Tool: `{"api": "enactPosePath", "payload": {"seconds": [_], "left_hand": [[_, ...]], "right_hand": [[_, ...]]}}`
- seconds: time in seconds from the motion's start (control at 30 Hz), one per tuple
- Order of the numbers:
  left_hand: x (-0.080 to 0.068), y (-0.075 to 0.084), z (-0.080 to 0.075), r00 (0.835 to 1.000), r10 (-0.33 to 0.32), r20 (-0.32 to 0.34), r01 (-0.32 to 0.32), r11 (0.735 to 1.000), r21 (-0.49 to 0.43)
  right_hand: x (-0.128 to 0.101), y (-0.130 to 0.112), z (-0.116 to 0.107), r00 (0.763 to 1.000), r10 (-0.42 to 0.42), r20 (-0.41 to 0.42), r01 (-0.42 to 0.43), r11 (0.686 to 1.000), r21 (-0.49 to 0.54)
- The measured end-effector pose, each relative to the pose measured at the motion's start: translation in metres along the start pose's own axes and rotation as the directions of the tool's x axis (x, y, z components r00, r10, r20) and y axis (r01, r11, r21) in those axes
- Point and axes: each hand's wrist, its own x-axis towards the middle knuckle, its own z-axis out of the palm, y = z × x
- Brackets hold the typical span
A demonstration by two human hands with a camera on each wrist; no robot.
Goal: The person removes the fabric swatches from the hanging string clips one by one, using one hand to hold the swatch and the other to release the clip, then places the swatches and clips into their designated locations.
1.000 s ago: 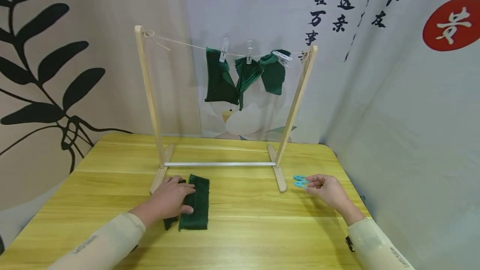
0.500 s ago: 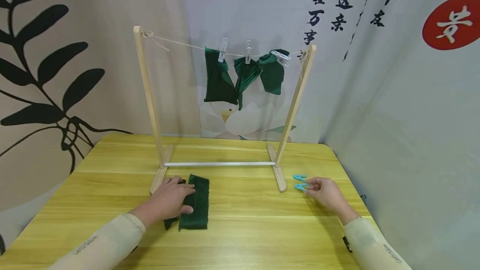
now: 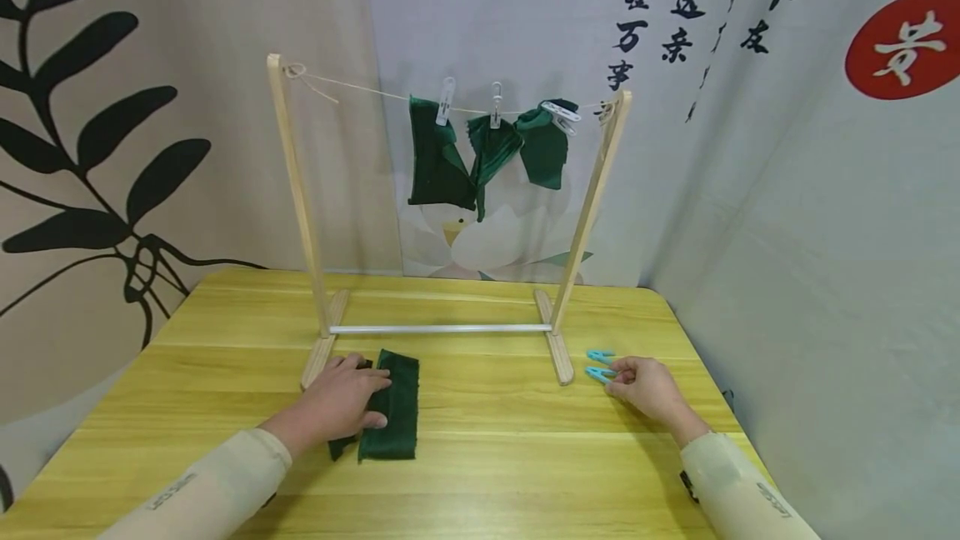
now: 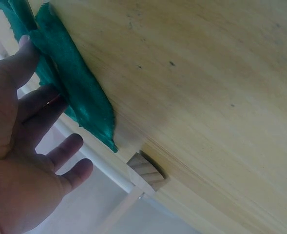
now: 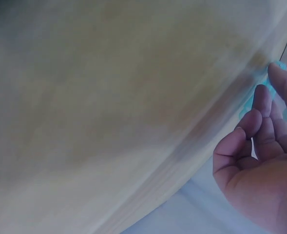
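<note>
My left hand rests on dark green cloth strips at the table's left, its fingers spread and relaxed. One strip lies flat beside the fingertips; another is partly hidden under the hand. In the left wrist view, thumb and fingertips touch the green cloth. At the right, my right hand pinches the nearer of two blue clothespins between thumb and fingers. The other blue clothespin lies just behind it. In the right wrist view the fingers mostly cover the blue plastic.
A wooden rack with a left post and right post stands behind. Its string carries several green cloths held by white clothespins. A metal bar joins the feet on the wooden table.
My right hand has shifted slightly left and toward me. The nearer blue clothespin has turned and moved apart from the other. My left hand stays on the cloth.
</note>
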Motion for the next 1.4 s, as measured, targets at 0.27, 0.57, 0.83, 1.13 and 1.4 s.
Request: {"api": "enactPosePath", "payload": {"seconds": [0.27, 0.57, 0.83, 1.13, 1.4], "left_hand": [[-0.0001, 0.0004, 0.0, 1.0, -0.003, 0.002, 0.003, 1.0, 0.004], [-0.0002, -0.0008, 0.0017, 1.0, 0.011, -0.012, -0.011, 1.0, 0.007], [0.0007, -0.0025, 0.0048, 1.0, 0.014, -0.021, -0.014, 1.0, -0.002], [0.0004, -0.0012, 0.0024, 1.0, -0.004, -0.01, 0.003, 1.0, -0.014], [-0.0001, -0.0018, 0.0033, 1.0, 0.005, -0.012, -0.005, 1.0, -0.017]], "right_hand": [[0.0023, 0.0, 0.0017, 1.0, -0.002, -0.001, 0.002, 1.0, -0.011], [0.0017, 0.0003, 0.0014, 1.0, -0.003, 0.008, 0.003, 1.0, 0.006], [0.0016, -0.0007, 0.0011, 1.0, -0.003, 0.012, 0.003, 1.0, 0.01], [0.0023, -0.0007, 0.0017, 1.0, 0.015, 0.009, -0.015, 1.0, 0.008], [0.0021, -0.0003, 0.002, 1.0, 0.004, 0.008, -0.004, 1.0, 0.006]]}}
